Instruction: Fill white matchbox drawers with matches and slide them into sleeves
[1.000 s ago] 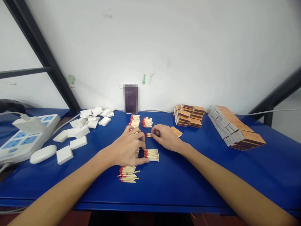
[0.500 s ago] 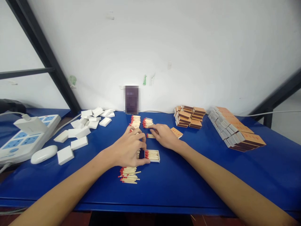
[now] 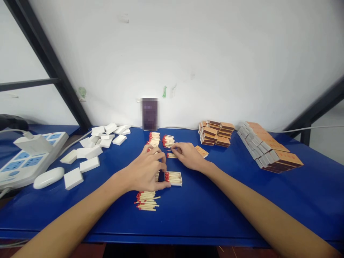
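Observation:
My left hand [image 3: 146, 169] is curled on the blue table [image 3: 204, 200], its thumb and fingers closed on the left end of an open match tray [image 3: 174, 178] with red-tipped matches in it. My right hand [image 3: 188, 154] lies just behind the tray, its fingertips pinched on a few matches [image 3: 170, 155] at the edge of a small pile [image 3: 168, 141]. A second pile of matches [image 3: 154, 138] sits to its left. Another bundle of matches [image 3: 147, 200] lies in front of my left hand. One orange sleeve [image 3: 201, 151] rests beside my right wrist.
White empty trays [image 3: 92, 148] are scattered at the left, near a white mouse-like device [image 3: 48, 177] and a power strip [image 3: 25, 157]. Orange matchboxes [image 3: 216, 132] are stacked behind, and a long slanted row of boxes [image 3: 270, 148] lies at the right. A blurred dark card [image 3: 149, 114] leans on the wall.
My right hand reached back toward the far match pile and has drawn slightly nearer again, fingers closing on matches. My left hand has stayed on the tray.

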{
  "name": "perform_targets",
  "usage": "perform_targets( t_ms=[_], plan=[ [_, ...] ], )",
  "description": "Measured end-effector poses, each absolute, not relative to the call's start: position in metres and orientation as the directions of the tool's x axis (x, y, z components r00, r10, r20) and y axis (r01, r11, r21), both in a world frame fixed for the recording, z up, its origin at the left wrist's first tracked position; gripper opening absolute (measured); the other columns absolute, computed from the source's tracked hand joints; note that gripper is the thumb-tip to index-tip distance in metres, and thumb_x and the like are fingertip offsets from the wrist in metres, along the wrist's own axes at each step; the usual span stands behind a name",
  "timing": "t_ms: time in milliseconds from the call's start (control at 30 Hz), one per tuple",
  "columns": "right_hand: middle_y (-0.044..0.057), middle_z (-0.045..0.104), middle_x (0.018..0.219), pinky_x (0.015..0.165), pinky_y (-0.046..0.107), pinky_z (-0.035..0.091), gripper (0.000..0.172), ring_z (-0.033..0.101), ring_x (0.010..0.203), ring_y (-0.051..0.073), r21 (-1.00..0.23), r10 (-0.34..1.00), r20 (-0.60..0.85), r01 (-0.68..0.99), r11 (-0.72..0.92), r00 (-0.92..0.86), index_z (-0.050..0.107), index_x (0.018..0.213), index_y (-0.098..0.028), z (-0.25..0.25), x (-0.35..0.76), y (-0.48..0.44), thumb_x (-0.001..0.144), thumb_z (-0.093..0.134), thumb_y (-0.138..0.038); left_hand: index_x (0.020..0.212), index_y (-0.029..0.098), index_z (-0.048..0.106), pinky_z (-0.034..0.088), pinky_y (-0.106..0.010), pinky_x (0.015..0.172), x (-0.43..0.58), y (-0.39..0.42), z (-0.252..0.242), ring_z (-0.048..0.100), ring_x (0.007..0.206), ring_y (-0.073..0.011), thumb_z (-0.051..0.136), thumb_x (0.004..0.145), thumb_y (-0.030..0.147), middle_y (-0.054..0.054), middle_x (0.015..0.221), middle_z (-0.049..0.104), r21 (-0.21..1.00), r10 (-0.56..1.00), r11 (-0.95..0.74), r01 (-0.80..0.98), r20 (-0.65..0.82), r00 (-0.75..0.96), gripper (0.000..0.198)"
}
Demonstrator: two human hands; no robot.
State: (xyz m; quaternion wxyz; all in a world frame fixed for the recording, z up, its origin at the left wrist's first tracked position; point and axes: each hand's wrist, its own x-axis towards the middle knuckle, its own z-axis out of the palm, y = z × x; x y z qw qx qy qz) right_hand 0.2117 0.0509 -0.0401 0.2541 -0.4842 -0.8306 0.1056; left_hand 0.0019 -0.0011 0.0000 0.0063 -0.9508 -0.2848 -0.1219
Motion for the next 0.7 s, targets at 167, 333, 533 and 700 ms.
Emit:
perform_targets(
  t_ms=[167,333,533,700],
  plan=[
    [-0.001,0.061,0.066,0.058,0.024,0.031,0.021,0.048,0.057,0.011,-0.466,0.850,0.333,0.713,0.524,-0.408,0.065,0.076,-0.017,-0.037,0.216,0.046,0.090,0.050,-0.021,0.079,0.021,0.071,0.027,-0.046,0.093,0.002,-0.001,0.000,0.051,0.093,-0.0233,0.066,0.077,0.058,-0.004,0.093,0.062,0.053,0.549,-0.832,0.553,0.226,0.805,0.037],
    [-0.003,0.053,0.059,0.057,0.024,0.030,0.015,0.045,0.055,0.011,-0.454,0.853,0.301,0.723,0.521,-0.426,0.067,0.083,-0.016,-0.033,0.218,0.042,0.088,0.054,-0.022,0.079,0.021,0.071,0.027,-0.046,0.093,0.003,-0.001,0.001,0.051,0.093,-0.0232,0.066,0.077,0.057,-0.003,0.093,0.061,0.058,0.553,-0.830,0.555,0.215,0.805,0.036],
    [-0.002,0.056,0.065,0.059,0.025,0.032,0.012,0.047,0.060,0.011,-0.427,0.854,0.274,0.740,0.520,-0.442,0.068,0.086,-0.018,-0.032,0.221,0.041,0.085,0.059,-0.025,0.079,0.021,0.072,0.026,-0.046,0.094,0.004,-0.002,0.002,0.050,0.094,-0.0231,0.066,0.078,0.055,-0.004,0.093,0.061,0.062,0.555,-0.829,0.555,0.209,0.805,0.035],
    [-0.001,0.057,0.068,0.061,0.025,0.033,0.011,0.047,0.061,0.011,-0.394,0.841,0.275,0.743,0.541,-0.466,0.068,0.088,-0.016,-0.031,0.220,0.039,0.084,0.059,-0.021,0.078,0.020,0.072,0.027,-0.045,0.093,0.003,-0.002,0.001,0.051,0.092,-0.0222,0.066,0.077,0.056,-0.003,0.093,0.061,0.065,0.556,-0.829,0.556,0.213,0.803,0.036]
  ],
)
